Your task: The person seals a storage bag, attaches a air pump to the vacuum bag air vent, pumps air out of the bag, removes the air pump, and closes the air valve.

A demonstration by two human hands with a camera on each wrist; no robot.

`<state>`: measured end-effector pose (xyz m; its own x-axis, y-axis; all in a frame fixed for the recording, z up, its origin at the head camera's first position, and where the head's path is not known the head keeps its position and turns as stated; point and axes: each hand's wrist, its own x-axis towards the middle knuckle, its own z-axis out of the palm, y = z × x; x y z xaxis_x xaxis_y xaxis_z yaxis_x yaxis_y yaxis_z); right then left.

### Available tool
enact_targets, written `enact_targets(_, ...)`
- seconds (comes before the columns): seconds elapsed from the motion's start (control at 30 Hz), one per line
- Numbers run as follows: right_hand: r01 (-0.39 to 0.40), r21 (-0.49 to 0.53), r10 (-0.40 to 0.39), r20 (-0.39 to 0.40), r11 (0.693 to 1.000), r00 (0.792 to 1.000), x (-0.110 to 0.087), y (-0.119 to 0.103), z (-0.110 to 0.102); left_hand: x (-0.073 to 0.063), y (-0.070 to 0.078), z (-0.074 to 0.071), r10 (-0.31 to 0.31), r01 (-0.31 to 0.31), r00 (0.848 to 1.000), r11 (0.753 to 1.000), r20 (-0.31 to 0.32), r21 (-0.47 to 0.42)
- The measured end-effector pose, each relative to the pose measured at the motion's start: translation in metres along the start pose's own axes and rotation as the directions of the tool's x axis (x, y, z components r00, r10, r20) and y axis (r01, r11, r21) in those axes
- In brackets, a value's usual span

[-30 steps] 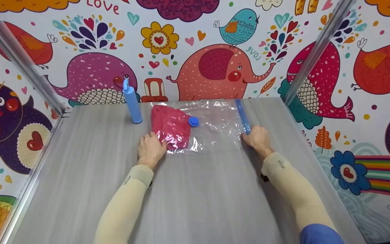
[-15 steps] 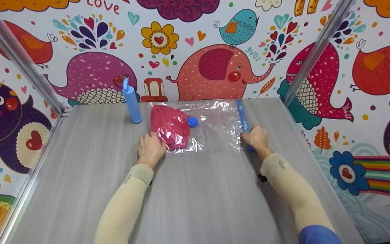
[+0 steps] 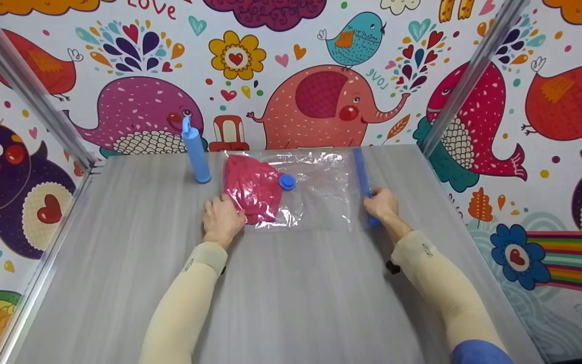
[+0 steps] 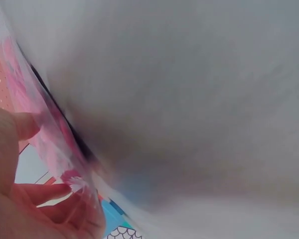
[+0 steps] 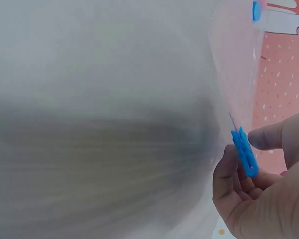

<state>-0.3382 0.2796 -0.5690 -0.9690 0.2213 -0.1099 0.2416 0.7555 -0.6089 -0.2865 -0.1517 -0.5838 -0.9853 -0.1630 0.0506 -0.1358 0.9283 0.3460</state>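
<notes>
A clear plastic vacuum storage bag (image 3: 321,202) lies flat near the table's back edge, with folded red cloth (image 3: 253,189) inside its left part. A round blue valve (image 3: 286,182) sits beside the cloth, and a blue seal strip (image 3: 361,169) runs down the bag's right end. My left hand (image 3: 223,220) holds the bag's near left corner; in the left wrist view its thumb touches the film over the cloth. My right hand (image 3: 383,205) grips the seal strip near its front end. In the right wrist view, a blue slider-like end piece (image 5: 245,154) sits between thumb and curled fingers.
A light blue hand pump (image 3: 197,156) stands on the table (image 3: 291,293) left of the bag. Cartoon-printed walls close off the back and sides, with metal posts (image 3: 28,81) at the corners.
The front end of the blue strip has come into view below my right hand, whose wrist has turned slightly. The left hand and the bag have barely moved.
</notes>
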Motion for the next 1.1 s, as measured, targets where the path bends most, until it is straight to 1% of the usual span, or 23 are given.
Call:
enact_targets(0.1, 0.021, 0.016, -0.021, -0.014, 1.0, 1.0, -0.002, -0.002, 0.001, 0.0, -0.002, -0.002, -0.014, 0.014, 1.0, 1.0, 0.005, -0.003)
enact_targets(0.23, 0.031, 0.049, -0.029, -0.031, 0.998, 0.999, -0.006, -0.005, 0.002, 0.0, -0.004, -0.004, -0.029, 0.029, 0.999, 1.0, 0.015, 0.006)
enact_targets(0.33, 0.028, 0.096, -0.024, -0.034, 0.995, 0.999, -0.009, -0.009, 0.002, 0.0, -0.005, -0.004, -0.033, 0.032, 0.999, 0.999, 0.027, 0.011)
enact_targets(0.43, 0.013, 0.173, -0.01, -0.02, 0.985, 1.0, -0.013, -0.012, 0.001, 0.001, -0.007, -0.004, -0.037, 0.037, 0.999, 0.999, 0.031, 0.015)
enact_targets(0.53, -0.002, 0.243, -0.002, 0.015, 0.97, 1.0, -0.018, -0.015, 0.001, 0.003, -0.008, -0.003, -0.043, 0.043, 0.999, 0.999, 0.026, 0.021)
enact_targets(0.7, -0.029, 0.312, 0.011, 0.06, 0.95, 0.998, -0.027, -0.018, -0.003, 0.006, -0.01, -0.005, -0.057, 0.056, 0.998, 0.997, 0.021, 0.046)
enact_targets(0.83, -0.065, 0.381, 0.024, 0.112, 0.922, 0.993, -0.034, -0.021, -0.006, 0.004, -0.008, -0.006, -0.058, 0.057, 0.998, 0.996, 0.008, 0.065)
enact_targets(1.0, -0.117, 0.488, 0.009, 0.217, 0.865, 0.976, -0.042, -0.026, -0.007, 0.001, -0.006, -0.003, -0.041, 0.041, 0.999, 0.996, -0.004, 0.08)
enact_targets(1.1, -0.134, 0.524, -0.004, 0.254, 0.841, 0.967, -0.046, -0.029, -0.007, -0.001, -0.004, 0.0, -0.031, 0.031, 1.0, 0.996, -0.004, 0.089)
